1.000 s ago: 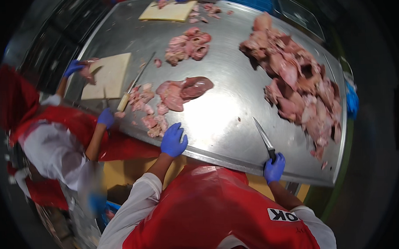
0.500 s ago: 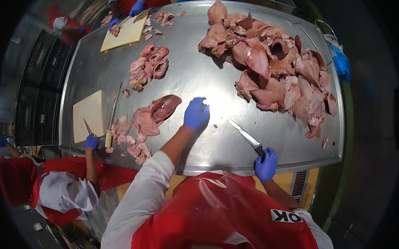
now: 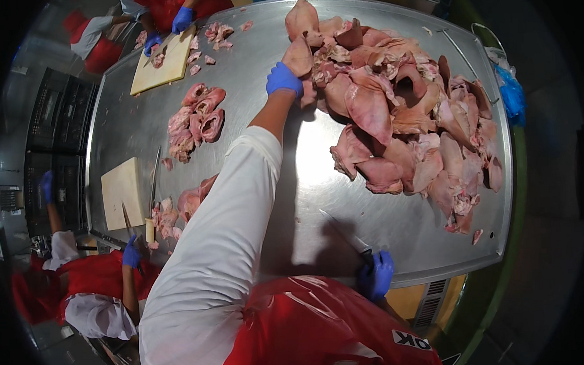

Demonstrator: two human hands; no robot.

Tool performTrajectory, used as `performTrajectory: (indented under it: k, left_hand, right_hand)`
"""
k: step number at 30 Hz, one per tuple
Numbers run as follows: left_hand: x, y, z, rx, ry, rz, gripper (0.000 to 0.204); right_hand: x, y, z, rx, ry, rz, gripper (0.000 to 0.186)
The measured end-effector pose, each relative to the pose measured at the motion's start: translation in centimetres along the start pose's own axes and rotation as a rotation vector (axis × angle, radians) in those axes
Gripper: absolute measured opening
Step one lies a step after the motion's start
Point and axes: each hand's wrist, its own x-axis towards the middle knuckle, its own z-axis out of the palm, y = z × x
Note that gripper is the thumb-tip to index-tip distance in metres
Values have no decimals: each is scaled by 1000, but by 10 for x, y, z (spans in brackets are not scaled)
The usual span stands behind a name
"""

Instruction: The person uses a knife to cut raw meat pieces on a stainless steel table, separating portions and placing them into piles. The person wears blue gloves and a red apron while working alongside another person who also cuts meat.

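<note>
My left hand (image 3: 283, 80), in a blue glove, is stretched across the table to the left edge of a heap of pig ears (image 3: 369, 104). Its fingers are closed on a pink pig ear (image 3: 298, 57), though the fingertips are partly hidden. Close to the table's near edge, my right hand (image 3: 377, 274), also gloved in blue, grips the dark handle of a knife (image 3: 345, 231). The blade points away from me and to the left, low over the metal, partly in shadow.
Cut ears (image 3: 196, 121) lie left of my forearm on the steel table (image 3: 307, 240). A co-worker at left holds a knife by a white cutting board (image 3: 121, 191); another cuts meat on a far board (image 3: 166, 64). A long steel rod (image 3: 155, 181) lies beside the near board.
My left hand has moved from the bare metal forward to the heap and taken hold of an ear. My right hand, with the knife, has shifted slightly left and nearer.
</note>
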Motion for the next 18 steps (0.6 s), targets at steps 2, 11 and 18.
performTrajectory:
  k: [2, 11, 18]
  left_hand:
    - [14, -13, -6, -41, -40, -41, 67]
    - [-74, -178, 6, -877, -214, 8, 33]
    - [-321, -233, 35, -1603, -511, -290, 30]
  right_hand:
    - [-4, 4, 6, -6, 49, -50, 38]
    - [-10, 1, 10, -38, 166, -160, 43]
    - [-15, 6, 24, -84, 157, -144, 44]
